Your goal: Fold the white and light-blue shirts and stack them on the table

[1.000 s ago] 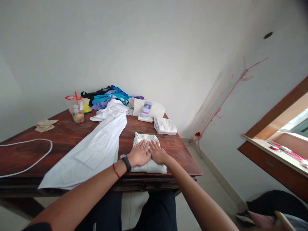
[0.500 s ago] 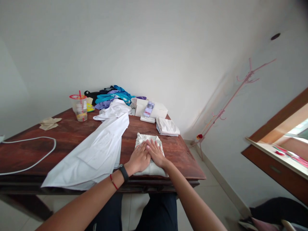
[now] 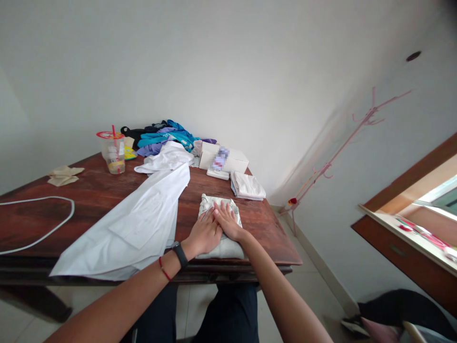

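Observation:
A folded off-white garment lies near the front edge of the wooden table. My left hand rests flat on it, fingers stretched out; a dark band and a red string circle that wrist. My right hand lies flat on the same cloth, its fingers overlapping those of the left. To the left, a white shirt is spread lengthwise, its lower end hanging over the front edge. Behind the hands, at the right side, sits another folded white garment.
The dark wooden table also bears a heap of clothes, a white box, a plastic cup with a straw, a beige cloth and a white cable. Right of it leans a pink coat stand.
Both hands stay flat on the folded garment, with only a slight shift. The camera view has moved a little, so most things on the table appear slightly further left and higher.

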Action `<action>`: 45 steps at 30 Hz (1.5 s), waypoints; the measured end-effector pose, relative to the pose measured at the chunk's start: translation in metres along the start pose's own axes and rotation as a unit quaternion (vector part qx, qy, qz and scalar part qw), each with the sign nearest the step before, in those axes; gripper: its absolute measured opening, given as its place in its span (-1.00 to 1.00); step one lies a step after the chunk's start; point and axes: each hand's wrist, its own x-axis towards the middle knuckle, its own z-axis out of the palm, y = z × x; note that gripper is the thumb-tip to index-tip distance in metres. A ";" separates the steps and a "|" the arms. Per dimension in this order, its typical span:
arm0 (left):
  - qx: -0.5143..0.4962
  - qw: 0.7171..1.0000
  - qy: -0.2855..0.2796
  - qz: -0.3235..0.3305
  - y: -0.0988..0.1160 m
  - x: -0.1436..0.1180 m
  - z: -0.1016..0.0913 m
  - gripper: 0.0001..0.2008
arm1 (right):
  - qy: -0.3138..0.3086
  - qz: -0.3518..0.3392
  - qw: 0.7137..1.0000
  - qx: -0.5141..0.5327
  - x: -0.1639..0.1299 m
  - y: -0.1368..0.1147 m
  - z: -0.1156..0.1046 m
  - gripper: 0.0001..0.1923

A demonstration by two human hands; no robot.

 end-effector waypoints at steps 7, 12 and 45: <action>-0.012 1.000 -0.002 -0.012 0.001 0.001 -0.004 -0.48 | -0.037 0.007 0.999 -0.010 0.009 0.008 0.003 -0.23; -0.021 1.000 0.008 0.001 0.003 0.000 -0.008 -0.49 | -0.039 0.007 0.998 -0.038 0.008 0.004 0.002 -0.25; 0.051 0.996 0.058 0.036 0.003 -0.005 -0.001 -0.50 | 0.161 -0.079 0.982 0.061 0.008 0.027 0.025 -0.46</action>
